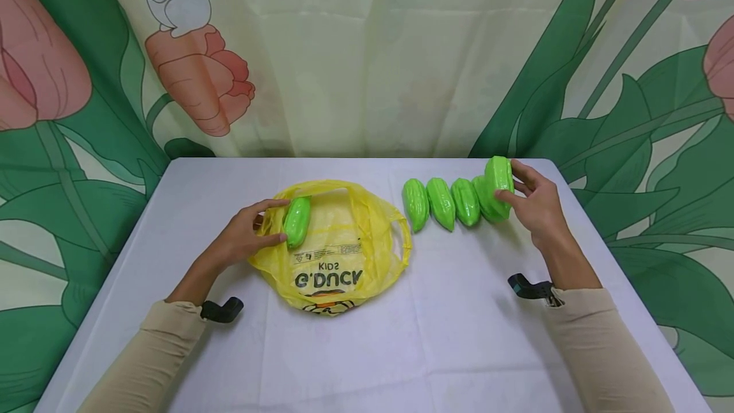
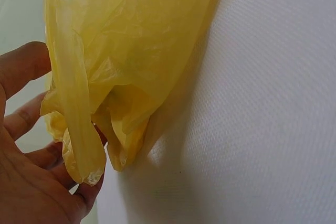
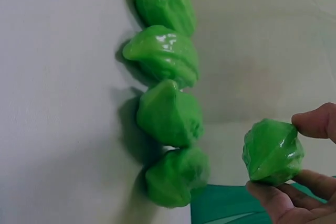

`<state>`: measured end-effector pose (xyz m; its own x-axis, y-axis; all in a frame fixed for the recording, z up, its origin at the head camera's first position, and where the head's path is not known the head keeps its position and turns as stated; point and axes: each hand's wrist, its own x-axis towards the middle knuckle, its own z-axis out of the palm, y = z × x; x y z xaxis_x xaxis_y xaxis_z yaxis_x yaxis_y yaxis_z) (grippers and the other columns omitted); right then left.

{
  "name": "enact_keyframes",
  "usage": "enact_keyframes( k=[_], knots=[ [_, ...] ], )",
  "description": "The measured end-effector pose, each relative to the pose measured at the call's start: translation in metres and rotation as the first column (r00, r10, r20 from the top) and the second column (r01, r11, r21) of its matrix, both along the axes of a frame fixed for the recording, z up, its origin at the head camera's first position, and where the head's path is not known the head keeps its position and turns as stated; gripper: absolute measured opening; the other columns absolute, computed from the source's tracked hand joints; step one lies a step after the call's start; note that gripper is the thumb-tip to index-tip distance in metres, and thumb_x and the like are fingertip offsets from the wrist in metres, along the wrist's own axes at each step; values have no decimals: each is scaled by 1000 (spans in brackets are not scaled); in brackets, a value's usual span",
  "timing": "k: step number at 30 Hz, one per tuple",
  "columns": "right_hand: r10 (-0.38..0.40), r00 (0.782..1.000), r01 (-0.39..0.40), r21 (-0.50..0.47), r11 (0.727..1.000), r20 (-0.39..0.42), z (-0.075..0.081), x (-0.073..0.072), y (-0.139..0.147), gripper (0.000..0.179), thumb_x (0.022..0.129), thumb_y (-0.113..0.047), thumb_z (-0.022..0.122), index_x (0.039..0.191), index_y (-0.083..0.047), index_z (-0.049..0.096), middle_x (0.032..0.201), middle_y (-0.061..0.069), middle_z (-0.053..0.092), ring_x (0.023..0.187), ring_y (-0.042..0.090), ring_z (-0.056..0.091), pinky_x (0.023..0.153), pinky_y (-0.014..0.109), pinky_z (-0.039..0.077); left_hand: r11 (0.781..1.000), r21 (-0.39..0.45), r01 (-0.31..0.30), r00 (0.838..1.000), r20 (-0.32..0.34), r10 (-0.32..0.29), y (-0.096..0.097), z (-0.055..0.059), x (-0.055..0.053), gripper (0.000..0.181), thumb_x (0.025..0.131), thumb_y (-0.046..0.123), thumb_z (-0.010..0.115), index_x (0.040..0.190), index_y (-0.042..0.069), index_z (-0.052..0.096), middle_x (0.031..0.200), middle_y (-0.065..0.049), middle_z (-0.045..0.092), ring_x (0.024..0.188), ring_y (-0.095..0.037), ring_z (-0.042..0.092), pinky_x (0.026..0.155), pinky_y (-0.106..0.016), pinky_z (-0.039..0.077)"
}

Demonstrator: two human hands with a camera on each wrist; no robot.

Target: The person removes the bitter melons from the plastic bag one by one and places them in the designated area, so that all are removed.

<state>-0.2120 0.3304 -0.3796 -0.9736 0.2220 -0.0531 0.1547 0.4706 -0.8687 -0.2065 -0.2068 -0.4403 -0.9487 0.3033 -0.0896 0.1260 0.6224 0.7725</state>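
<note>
My left hand [image 1: 249, 231] is at the left side of a yellow plastic bag [image 1: 329, 271], its thumb and fingertips at the two ends of a glossy green star fruit [image 1: 297, 222]. In the left wrist view a bag handle [image 2: 79, 114] hangs across the fingers, and that fruit is hidden. Raised at the right end of a row of star fruits, my right hand [image 1: 536, 202] pinches another star fruit [image 3: 273, 151] between thumb and fingers. The row lies on the white table, from a star fruit [image 1: 415, 204] nearest the bag to a partly covered one [image 3: 177, 177].
White cloth covers the table [image 1: 344, 362]. A patterned curtain [image 1: 373, 69] hangs along its back edge. Dark wrist cameras [image 1: 222, 310] stick out inward from both sleeves. The bag's right handle loop [image 1: 404, 241] lies toward the row.
</note>
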Motion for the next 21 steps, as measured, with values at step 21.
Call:
enact_keyframes(
  k=[21],
  knots=[
    [22, 996, -28, 66, 997, 84, -21, -16, 45, 79, 106, -18, 66, 171, -17, 22, 177, 15, 24, 160, 40, 31, 124, 55, 36, 1000, -17, -12, 1000, 21, 12, 0, -1, -1, 74, 94, 26, 83, 160, 20, 49, 158, -21, 48, 123, -41, 55, 103, -50, 50]
  ],
)
